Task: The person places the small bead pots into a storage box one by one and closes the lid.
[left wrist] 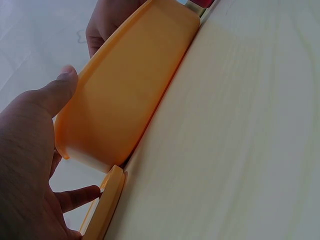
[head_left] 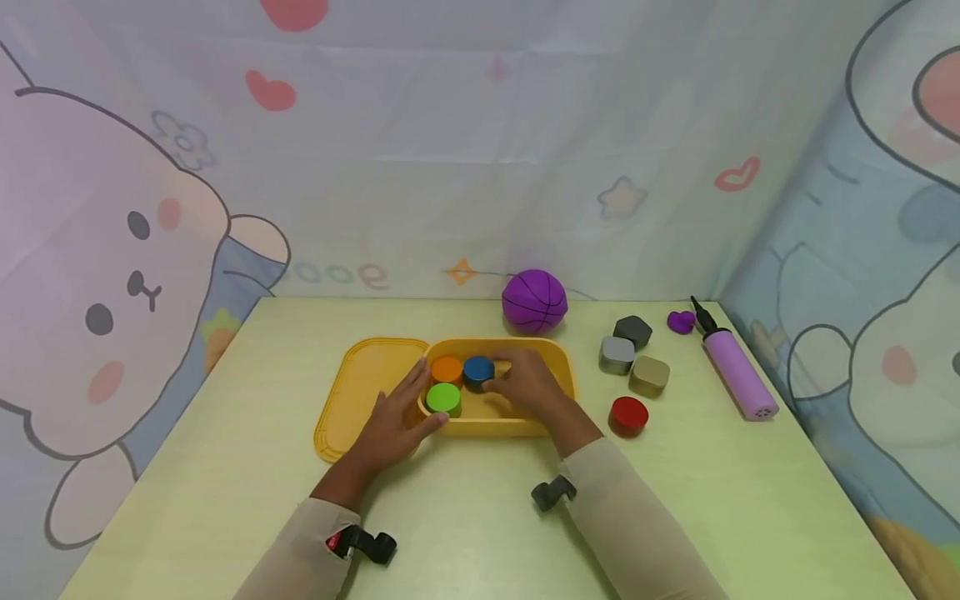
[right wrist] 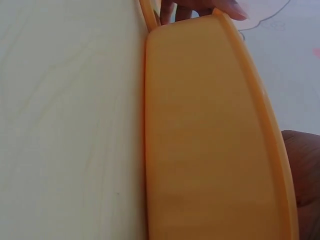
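A yellow-orange plastic box (head_left: 495,427) sits on the table with its loose lid (head_left: 345,400) to the left. My left hand (head_left: 390,429) spreads against the box's left end, thumb at the front rim; in the left wrist view a lower finger touches the lid. An orange round block (head_left: 447,369), a green round block (head_left: 443,399) and a blue round block (head_left: 478,369) stand inside, grouped at the left end. Reaching into the box, my right hand (head_left: 528,382) pinches the blue block from its right side. The box wall hides the right fingertips in both wrist views.
Right of the box stand a red round block (head_left: 628,415), a silver block (head_left: 617,355), a gold block (head_left: 649,376) and a dark grey block (head_left: 633,331). A purple ball (head_left: 534,302) lies behind it. Farther right are a purple pump (head_left: 738,371) and a small purple piece (head_left: 680,322).
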{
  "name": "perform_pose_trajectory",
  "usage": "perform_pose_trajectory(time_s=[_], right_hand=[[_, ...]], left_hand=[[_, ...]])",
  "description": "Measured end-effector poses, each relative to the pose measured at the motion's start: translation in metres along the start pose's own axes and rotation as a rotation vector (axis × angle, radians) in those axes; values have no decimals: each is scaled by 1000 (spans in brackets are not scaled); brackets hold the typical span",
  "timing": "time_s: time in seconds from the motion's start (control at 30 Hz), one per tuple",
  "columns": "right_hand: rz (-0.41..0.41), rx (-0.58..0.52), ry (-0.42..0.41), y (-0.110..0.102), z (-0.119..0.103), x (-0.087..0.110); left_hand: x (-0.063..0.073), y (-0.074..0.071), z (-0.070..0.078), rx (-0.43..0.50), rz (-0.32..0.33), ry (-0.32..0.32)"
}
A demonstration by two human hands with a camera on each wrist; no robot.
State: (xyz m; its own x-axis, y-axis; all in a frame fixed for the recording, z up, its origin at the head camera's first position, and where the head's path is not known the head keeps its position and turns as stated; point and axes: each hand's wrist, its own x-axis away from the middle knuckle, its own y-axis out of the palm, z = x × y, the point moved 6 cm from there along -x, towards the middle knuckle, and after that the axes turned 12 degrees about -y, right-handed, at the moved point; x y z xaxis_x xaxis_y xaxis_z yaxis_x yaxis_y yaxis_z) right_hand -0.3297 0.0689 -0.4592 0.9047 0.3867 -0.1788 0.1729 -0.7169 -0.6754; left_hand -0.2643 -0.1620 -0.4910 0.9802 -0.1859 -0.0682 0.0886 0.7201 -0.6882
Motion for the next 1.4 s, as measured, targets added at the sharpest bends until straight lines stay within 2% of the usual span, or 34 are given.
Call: perform_pose_trajectory(time_s=[0.3, 0.4, 0.67, 0.9, 1.0, 1.13, 1.4], right_hand=[[86, 6, -61, -20, 3, 13], [107, 35, -113, -27, 4, 19], [178, 47, -340, -47, 7, 32], [306, 34, -610, -70, 13, 47], [347, 42, -673, -78, 16, 55], [370, 37, -679, -86, 22, 63], [413, -64, -624, -101, 39, 77]], left_hand=[[0, 1, -2, -9, -1, -4], [-1, 1, -2, -14, 0, -7], [0, 1, -2, -5, -3, -11], [-1, 2, -4, 9, -3, -9], [-2, 2, -5, 7, -1, -8], [-2, 1, -5, 5, -5, -13], [-3, 2, -6, 4, -15, -14]])
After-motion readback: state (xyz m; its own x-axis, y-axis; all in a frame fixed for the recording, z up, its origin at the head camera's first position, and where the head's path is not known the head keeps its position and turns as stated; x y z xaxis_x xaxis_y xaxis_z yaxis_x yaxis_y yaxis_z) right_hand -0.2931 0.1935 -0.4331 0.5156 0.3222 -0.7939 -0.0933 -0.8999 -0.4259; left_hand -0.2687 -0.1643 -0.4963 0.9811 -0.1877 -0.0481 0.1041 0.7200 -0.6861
